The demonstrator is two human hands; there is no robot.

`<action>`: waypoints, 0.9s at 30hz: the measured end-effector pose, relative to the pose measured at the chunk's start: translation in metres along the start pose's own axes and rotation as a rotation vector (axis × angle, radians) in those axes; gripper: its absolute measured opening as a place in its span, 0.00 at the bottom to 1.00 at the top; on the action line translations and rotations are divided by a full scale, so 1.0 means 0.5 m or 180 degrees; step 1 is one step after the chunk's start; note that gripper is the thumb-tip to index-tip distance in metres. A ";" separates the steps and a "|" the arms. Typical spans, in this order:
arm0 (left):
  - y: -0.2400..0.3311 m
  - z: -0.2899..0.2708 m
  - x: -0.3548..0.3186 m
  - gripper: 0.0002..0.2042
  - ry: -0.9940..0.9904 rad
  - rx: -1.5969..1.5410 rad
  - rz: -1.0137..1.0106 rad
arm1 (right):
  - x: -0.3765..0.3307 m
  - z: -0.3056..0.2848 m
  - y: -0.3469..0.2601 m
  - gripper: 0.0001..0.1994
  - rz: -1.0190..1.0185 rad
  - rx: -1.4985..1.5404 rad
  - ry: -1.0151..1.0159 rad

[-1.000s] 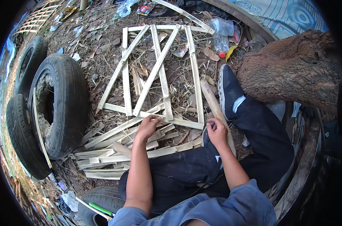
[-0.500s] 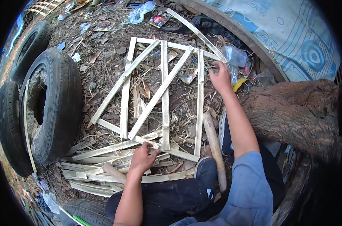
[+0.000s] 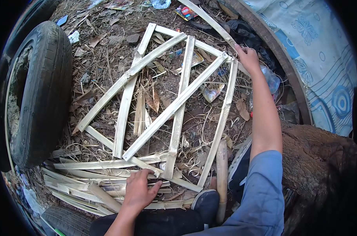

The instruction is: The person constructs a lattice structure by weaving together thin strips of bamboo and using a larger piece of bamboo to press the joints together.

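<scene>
A lattice of pale split bamboo strips (image 3: pixel 155 128) lies flat on the ground in front of me, two long rails joined by several slanting, partly crossing strips. My right hand (image 3: pixel 247 58) is closed at the far right corner, pinching the near end of a loose bamboo strip (image 3: pixel 214 24) that runs away to the upper left. My left hand (image 3: pixel 140 189) hovers low by the lattice's near rail (image 3: pixel 181 183), thumb and fingers apart, with nothing in it. Whether its fingertips touch the rail I cannot tell.
Cut bamboo strips (image 3: pixel 74 187) are heaped by my left hand. A round stick (image 3: pixel 222 173) lies beside my shoe (image 3: pixel 206 204). Old tyres (image 3: pixel 45 94) stand at left; a thick log (image 3: pixel 320 157) is at right. A patterned blue sheet (image 3: pixel 304 51) lies behind a curved wooden edge (image 3: pixel 278 49).
My right hand has moved up and taken hold of the loose strip's end. My left hand has drawn back slightly from the near rail. The whole view has shifted and come closer.
</scene>
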State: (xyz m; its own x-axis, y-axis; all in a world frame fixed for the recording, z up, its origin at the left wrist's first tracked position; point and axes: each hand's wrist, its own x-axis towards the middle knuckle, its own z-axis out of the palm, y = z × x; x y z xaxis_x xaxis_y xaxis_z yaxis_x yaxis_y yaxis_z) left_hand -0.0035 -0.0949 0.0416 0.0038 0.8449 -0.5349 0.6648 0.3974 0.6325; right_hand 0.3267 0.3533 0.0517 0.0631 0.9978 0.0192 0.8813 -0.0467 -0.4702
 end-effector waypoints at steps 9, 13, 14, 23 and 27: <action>0.006 -0.007 -0.003 0.22 0.0053 0.0147 -0.0128 | -0.183 -0.034 -0.088 0.33 -0.1117 -0.1271 -0.0488; 0.019 0.001 0.005 0.23 -0.0072 0.0210 -0.0102 | -0.284 -0.071 -0.040 0.28 -0.1675 -0.1769 -0.0412; 0.019 -0.005 0.003 0.23 -0.0061 0.0239 -0.0115 | -0.305 -0.078 -0.039 0.26 -0.1769 -0.1820 -0.0537; 0.004 -0.001 0.011 0.24 -0.0331 0.0102 -0.0220 | -0.508 -0.100 0.017 0.17 -0.1911 -0.1422 -0.0501; 0.019 -0.015 0.007 0.26 -0.0517 -0.0026 -0.0483 | -0.676 -0.086 -0.029 0.17 -0.1347 -0.0790 -0.0761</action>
State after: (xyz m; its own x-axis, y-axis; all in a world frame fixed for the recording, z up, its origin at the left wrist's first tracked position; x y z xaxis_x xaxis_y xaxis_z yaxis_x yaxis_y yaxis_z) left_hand -0.0030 -0.0855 0.0500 0.0248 0.7067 -0.7071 0.6608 0.5192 0.5421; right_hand 0.3126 0.0148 0.0898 -0.4038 0.9133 -0.0532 0.8926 0.3805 -0.2419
